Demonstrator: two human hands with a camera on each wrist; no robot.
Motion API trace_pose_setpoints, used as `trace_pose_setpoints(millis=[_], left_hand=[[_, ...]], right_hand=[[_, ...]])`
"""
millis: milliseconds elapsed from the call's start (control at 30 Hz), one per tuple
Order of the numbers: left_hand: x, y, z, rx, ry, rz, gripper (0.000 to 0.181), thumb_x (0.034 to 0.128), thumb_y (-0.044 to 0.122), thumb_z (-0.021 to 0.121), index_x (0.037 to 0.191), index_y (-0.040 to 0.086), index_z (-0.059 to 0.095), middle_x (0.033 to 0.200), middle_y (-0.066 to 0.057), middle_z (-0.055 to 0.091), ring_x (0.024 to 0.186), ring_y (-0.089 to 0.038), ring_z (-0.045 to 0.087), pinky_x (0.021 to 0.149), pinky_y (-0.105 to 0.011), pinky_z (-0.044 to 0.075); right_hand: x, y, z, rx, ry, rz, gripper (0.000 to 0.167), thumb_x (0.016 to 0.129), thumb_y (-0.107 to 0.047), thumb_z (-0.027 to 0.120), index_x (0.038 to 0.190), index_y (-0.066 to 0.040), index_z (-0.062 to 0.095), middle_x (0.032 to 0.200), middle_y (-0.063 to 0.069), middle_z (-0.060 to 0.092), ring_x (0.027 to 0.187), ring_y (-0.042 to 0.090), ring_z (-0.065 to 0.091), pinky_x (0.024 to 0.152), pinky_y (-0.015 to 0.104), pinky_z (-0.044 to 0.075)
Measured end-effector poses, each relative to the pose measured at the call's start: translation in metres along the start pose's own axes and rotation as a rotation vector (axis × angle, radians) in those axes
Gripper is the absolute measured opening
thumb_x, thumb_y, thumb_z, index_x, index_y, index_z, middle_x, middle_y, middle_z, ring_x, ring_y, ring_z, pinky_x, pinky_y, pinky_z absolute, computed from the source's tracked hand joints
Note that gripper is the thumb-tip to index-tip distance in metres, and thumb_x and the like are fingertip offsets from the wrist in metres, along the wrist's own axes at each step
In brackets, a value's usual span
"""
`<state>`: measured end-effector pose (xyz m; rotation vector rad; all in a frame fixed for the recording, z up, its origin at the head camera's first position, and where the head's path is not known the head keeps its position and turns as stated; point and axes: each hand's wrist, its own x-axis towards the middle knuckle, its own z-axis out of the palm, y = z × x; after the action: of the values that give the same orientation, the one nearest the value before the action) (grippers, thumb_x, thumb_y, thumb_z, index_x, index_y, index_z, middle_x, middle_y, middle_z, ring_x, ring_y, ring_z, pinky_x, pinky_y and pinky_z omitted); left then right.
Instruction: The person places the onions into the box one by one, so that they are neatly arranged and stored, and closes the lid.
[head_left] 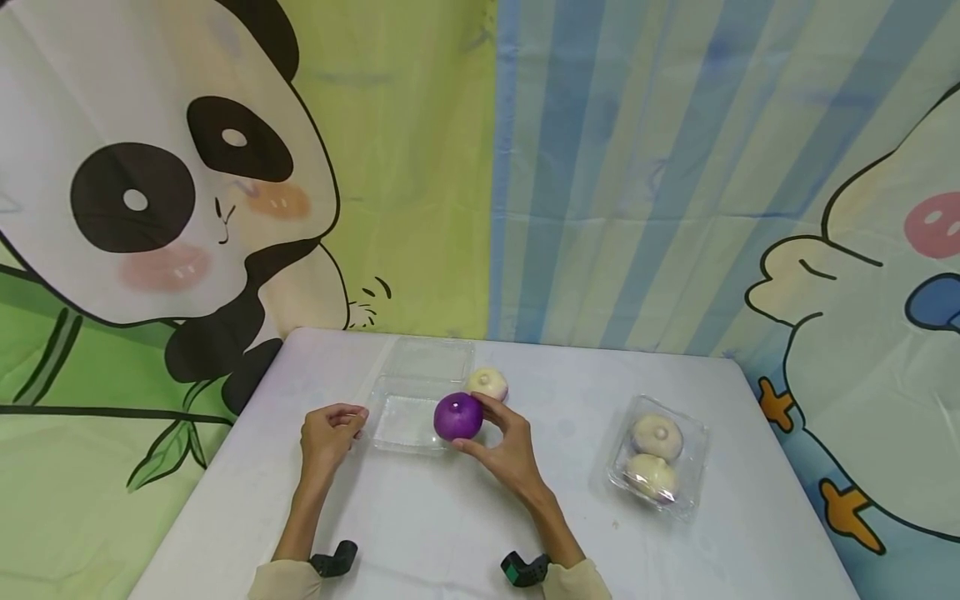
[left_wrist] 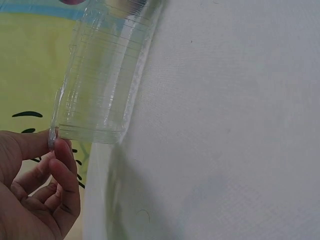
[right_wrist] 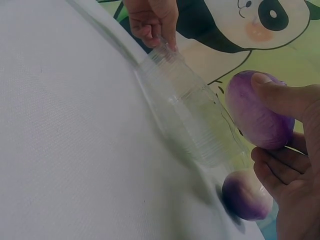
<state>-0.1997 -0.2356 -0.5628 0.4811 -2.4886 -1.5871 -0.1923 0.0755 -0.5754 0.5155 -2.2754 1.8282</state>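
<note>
In the head view my right hand (head_left: 506, 442) holds a purple turnip (head_left: 458, 416) between thumb and fingers, over the right side of an open clear plastic box (head_left: 408, 421). My left hand (head_left: 330, 433) is at the box's left side. The left wrist view shows the left thumb and forefinger pinching the rim of the clear box (left_wrist: 100, 85). A second turnip (head_left: 489, 383), pale side up, sits on the table just right of the box. Its purple lower half shows in the right wrist view, below the held turnip (right_wrist: 257, 110).
On the right of the white table (head_left: 570, 500) stands another clear plastic box (head_left: 701, 467) with two pale-side-up turnips (head_left: 657, 437) in it. The open box's lid (head_left: 431, 358) lies back toward the far edge. A printed cloth backdrop (head_left: 600, 167) hangs behind the table.
</note>
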Motion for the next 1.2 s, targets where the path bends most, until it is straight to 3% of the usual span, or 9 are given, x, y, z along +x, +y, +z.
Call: trace_pose_setpoints(millis=[300,800,1200], left_hand=[[-0.001,0.000,0.000,0.010,0.009,-0.005,0.020,0.0995,0.017,0.080,0.108,-0.001,0.080,0.084,-0.014,0.079,0.070,-0.025,0.074,0.051,-0.023,0.053],[-0.002,-0.001,0.001,-0.006,0.007,-0.010,0.019,0.0995,0.016,0.079,0.108,-0.001,0.080,0.091,-0.023,0.080,0.071,-0.027,0.074,0.052,-0.022,0.053],[0.001,-0.002,0.001,-0.004,0.001,-0.007,0.020,0.0992,0.017,0.080,0.106,-0.002,0.081,0.088,-0.021,0.080,0.068,-0.022,0.073,0.052,-0.022,0.053]], right_hand=[[0.000,-0.002,0.003,0.000,-0.010,-0.011,0.073,0.083,-0.018,0.097,0.148,-0.009,0.066,0.145,0.009,0.073,0.125,0.029,0.075,0.115,0.053,0.057],[0.003,-0.004,0.009,-0.006,-0.034,0.011,0.075,0.082,-0.018,0.098,0.149,-0.008,0.065,0.146,0.008,0.073,0.128,0.028,0.074,0.116,0.053,0.057],[0.006,-0.005,0.012,-0.019,-0.052,0.017,0.077,0.082,-0.020,0.098,0.150,-0.005,0.064,0.146,0.009,0.073,0.127,0.028,0.074,0.117,0.053,0.056]])
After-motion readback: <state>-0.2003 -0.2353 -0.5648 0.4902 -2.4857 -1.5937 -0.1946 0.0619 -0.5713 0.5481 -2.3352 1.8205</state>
